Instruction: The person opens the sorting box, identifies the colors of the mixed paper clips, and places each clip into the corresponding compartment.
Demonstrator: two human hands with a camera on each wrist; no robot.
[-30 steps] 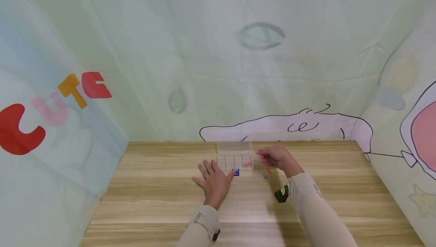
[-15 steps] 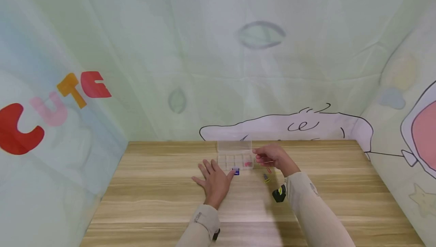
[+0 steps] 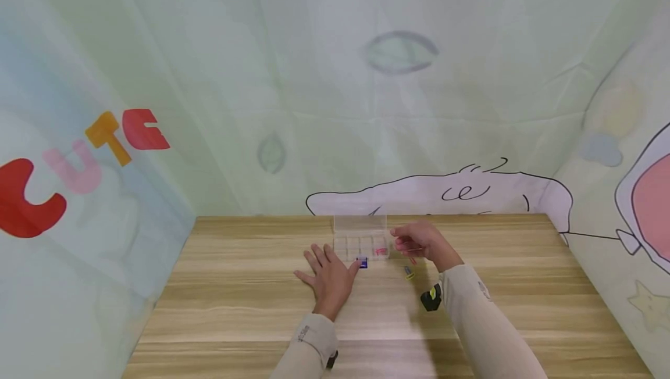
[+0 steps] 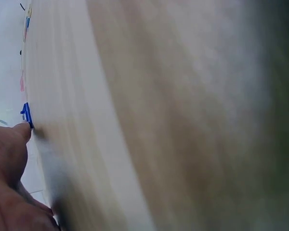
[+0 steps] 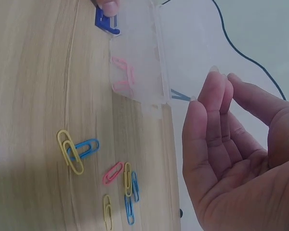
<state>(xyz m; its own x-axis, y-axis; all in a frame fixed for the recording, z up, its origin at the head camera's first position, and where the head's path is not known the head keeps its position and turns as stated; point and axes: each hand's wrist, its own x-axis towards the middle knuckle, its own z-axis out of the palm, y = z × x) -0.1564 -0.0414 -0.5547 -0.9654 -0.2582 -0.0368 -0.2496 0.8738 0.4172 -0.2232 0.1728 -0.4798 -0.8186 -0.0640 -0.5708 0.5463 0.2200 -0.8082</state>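
Note:
A clear divided box (image 3: 340, 246) stands near the table's back edge with its lid (image 3: 360, 224) raised. Pink paper clips (image 5: 123, 74) lie in its right end. My left hand (image 3: 331, 283) rests spread at the box's front left, its thumb on an angular blue piece (image 5: 105, 23) at the front wall. Right of the box, my right hand (image 5: 231, 144) hovers with loosely bent fingers, thumb tip close to the fingertips; no clip shows in it. Below it in the right wrist view lie loose paper clips: yellow (image 5: 70, 151), blue (image 5: 89, 148) and pink (image 5: 113, 173), with several more close by.
The wood-grain table (image 3: 251, 309) ends at a printed cloth backdrop (image 3: 314, 106) close behind the box. More cloth hangs at both sides. A black device (image 3: 431, 297) sits at the right cuff.
My right hand has shifted slightly left towards the box, then back a touch. My left hand and the box stay in place.

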